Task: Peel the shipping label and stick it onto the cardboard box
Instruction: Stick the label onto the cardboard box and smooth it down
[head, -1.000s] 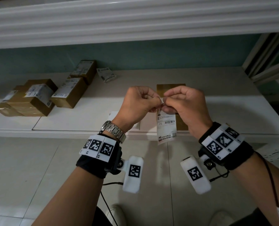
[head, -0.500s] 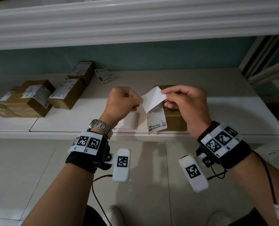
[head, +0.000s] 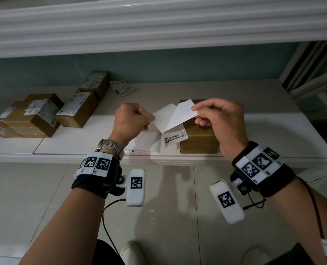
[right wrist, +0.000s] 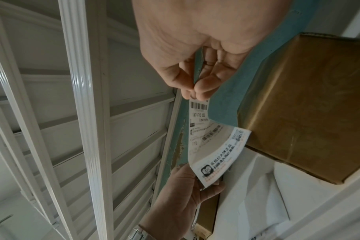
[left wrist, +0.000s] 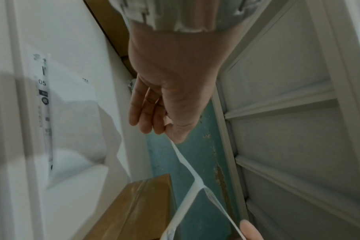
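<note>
Right hand (head: 219, 119) pinched the shipping label (head: 179, 119); left hand (head: 132, 121) pinched its backing (head: 161, 115), both held above the bare cardboard box (head: 199, 138) on the desk (head: 273, 131). Risk: the half-freed label curling onto itself or tearing if pulled unevenly. Left of the box lay loose sheets (head: 145, 142); labelled boxes (head: 30, 115) farther left, nothing blocking.

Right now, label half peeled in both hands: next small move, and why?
Probably keep pulling the hands apart to finish the peel. The right hand pinches the shipping label by its top corner, the left hand pinches the backing paper, and the two sheets still meet at the label's printed bottom edge. The unlabeled cardboard box sits just below, ready for sticking.
</note>
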